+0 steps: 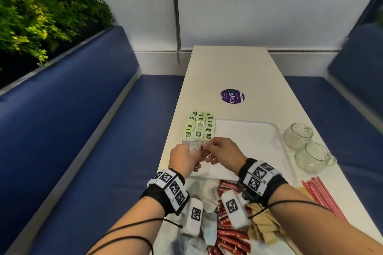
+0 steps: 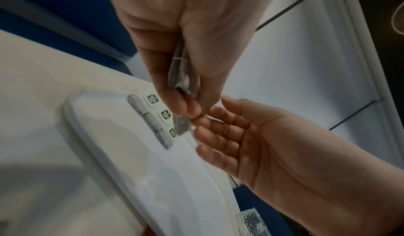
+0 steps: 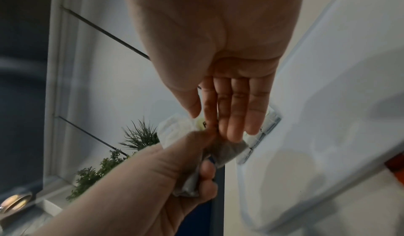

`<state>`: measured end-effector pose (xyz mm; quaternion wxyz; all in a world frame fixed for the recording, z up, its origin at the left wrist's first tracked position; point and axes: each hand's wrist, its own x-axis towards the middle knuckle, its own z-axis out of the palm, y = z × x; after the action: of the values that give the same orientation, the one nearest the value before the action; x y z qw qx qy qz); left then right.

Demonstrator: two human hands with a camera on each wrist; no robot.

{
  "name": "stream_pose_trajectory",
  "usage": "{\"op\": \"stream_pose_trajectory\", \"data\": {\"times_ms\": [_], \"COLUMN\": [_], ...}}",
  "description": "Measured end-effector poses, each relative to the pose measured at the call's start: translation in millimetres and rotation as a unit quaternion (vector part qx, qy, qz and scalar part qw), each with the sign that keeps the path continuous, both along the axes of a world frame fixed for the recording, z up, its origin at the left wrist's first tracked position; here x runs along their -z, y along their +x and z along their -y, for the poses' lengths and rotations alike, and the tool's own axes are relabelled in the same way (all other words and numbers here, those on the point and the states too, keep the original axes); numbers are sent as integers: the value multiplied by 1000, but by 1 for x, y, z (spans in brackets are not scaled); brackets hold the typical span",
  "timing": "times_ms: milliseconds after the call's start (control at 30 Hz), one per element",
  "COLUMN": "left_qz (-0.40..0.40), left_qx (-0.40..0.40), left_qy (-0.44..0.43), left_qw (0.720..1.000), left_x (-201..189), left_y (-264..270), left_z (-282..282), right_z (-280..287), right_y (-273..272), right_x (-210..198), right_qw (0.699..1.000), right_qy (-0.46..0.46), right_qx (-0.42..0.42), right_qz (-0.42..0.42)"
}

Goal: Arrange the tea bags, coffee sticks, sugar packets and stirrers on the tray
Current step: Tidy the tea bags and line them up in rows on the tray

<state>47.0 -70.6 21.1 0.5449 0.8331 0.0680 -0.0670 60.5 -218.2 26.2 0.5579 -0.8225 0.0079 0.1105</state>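
Note:
My left hand grips a small bunch of tea bags over the near left corner of the white tray. My right hand meets it and pinches the tag end of one bag between thumb and forefinger, other fingers straight. In the left wrist view the bunch lies in my left hand, with the right hand touching its lower end. Rows of green-tagged tea bags lie along the tray's left side. Red coffee sticks, brown sugar packets and pink stirrers lie nearer me.
Two glass mugs stand right of the tray. Loose tea bags lie by the coffee sticks. A purple sticker marks the far table. Blue benches flank the narrow table, and plants stand at the left.

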Motion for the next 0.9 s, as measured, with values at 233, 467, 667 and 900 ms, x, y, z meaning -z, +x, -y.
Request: {"op": "stream_pose_trajectory", "data": {"times_ms": [233,467,667,900], "left_qz": [-77,-125,-136,-140], "left_qx": [28,-90,-135,-158], "left_qy": [-51,-128,-159,-201], "left_qw": [995,980,969,956], "left_x": [4,22,35,34], "left_y": [10,32,49,62], "left_z": [-9,-43,-62,-71], "right_z": [14,-10,-33,-47], "right_y": [20,51,87,110], "right_x": [8,41,56,62], "right_qw": [994,981,976,972], "right_qy": [-88,-160,-196,-211], "right_qx": [-54,-111,-87,-80], "right_qz": [41,-6,46,63]}}
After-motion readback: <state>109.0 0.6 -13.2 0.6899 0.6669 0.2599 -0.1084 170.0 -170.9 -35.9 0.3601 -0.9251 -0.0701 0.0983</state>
